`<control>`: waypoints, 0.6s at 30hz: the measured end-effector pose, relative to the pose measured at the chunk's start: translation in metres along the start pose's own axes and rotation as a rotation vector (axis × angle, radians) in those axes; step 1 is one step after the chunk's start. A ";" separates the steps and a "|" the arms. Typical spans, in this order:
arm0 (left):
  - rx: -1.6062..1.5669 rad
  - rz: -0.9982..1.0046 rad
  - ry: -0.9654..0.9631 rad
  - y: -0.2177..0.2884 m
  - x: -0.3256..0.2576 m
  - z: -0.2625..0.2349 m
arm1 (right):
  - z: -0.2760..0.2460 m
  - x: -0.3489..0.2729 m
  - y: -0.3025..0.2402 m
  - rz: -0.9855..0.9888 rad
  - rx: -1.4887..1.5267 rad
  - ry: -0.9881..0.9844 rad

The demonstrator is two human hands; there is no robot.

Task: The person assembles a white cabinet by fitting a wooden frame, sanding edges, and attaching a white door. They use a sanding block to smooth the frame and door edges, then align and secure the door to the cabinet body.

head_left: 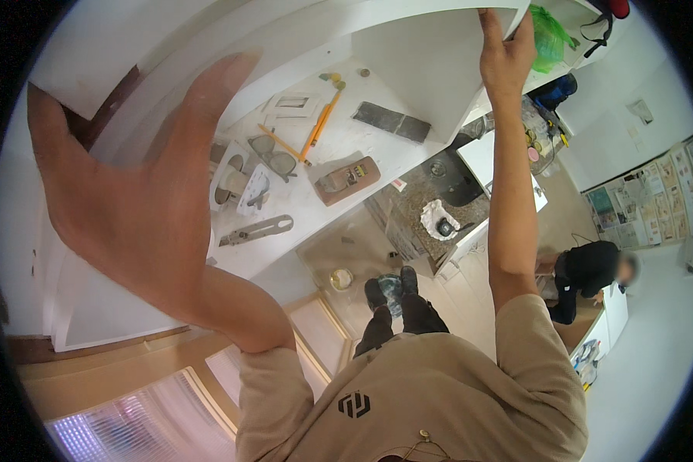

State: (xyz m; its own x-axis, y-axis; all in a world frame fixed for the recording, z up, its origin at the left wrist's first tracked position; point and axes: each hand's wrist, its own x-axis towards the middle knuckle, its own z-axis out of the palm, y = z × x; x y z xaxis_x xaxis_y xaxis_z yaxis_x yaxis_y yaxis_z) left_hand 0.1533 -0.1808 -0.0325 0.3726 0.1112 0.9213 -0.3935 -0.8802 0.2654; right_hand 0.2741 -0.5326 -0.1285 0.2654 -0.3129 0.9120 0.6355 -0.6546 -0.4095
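Observation:
My left hand [131, 192] is large and close at the left, thumb and fingers spread wide against a white cabinet panel [300, 38]. Its thumb points up along the panel, and the other fingers reach a corner at the far left, where their tips are partly hidden. At the upper right, my raised right hand [508, 58] grips the edge of the white panel between thumb and fingers. Below, on a white shelf, lie a hand plane [346, 181], a grey utility knife [258, 229], glasses [273, 158], orange pencils [323, 119] and a dark sanding strip [393, 122].
A green plastic bag [548, 38] sits on an upper shelf at the right. Lower down are a stone-patterned countertop [408, 208] and a crumpled white wrapper [439, 219]. A person in dark clothes [589, 269] bends over at the right. Sheets of paper [643, 196] cover part of the wall.

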 end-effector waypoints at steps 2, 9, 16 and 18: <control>0.009 -0.015 -0.002 -0.002 -0.002 0.002 | 0.001 0.000 0.001 0.008 0.006 0.017; -0.031 -0.020 0.022 0.004 -0.002 0.002 | -0.002 0.000 -0.004 0.031 -0.015 0.018; 0.034 -0.018 0.079 0.006 -0.007 -0.002 | 0.001 -0.008 0.002 0.036 -0.252 0.033; 0.073 0.030 0.116 0.002 -0.005 0.000 | 0.002 -0.003 0.002 -0.035 -0.220 0.085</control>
State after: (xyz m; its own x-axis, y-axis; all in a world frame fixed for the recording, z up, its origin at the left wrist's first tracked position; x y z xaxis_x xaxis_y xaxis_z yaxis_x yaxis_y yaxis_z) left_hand 0.1505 -0.1830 -0.0366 0.2599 0.1330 0.9565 -0.3391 -0.9148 0.2193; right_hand 0.2756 -0.5318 -0.1319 0.1783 -0.3385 0.9239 0.4670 -0.7974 -0.3822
